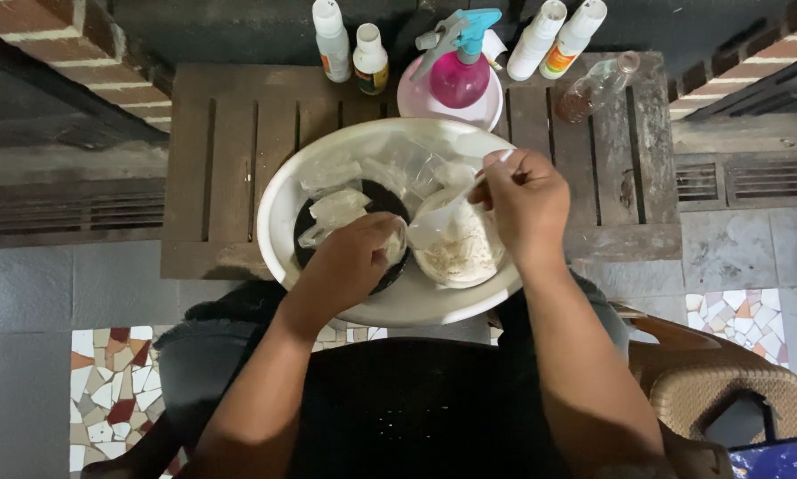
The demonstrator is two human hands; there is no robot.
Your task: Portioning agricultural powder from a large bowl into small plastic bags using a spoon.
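Head view: left hand [350, 257] is pinching a limp, light powder bag [456, 244] at its mouth; right hand [523, 200] is gripping a spoon [496, 160] above it.

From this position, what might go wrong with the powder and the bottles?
1. The right hand lifts a white spoon over the open clear plastic bag of pale powder; powder may spill into the wide white basin.
2. The left hand grips only the bag's edge, so it might sag.
3. The pink spray bottle stands right behind the basin and may be knocked over.
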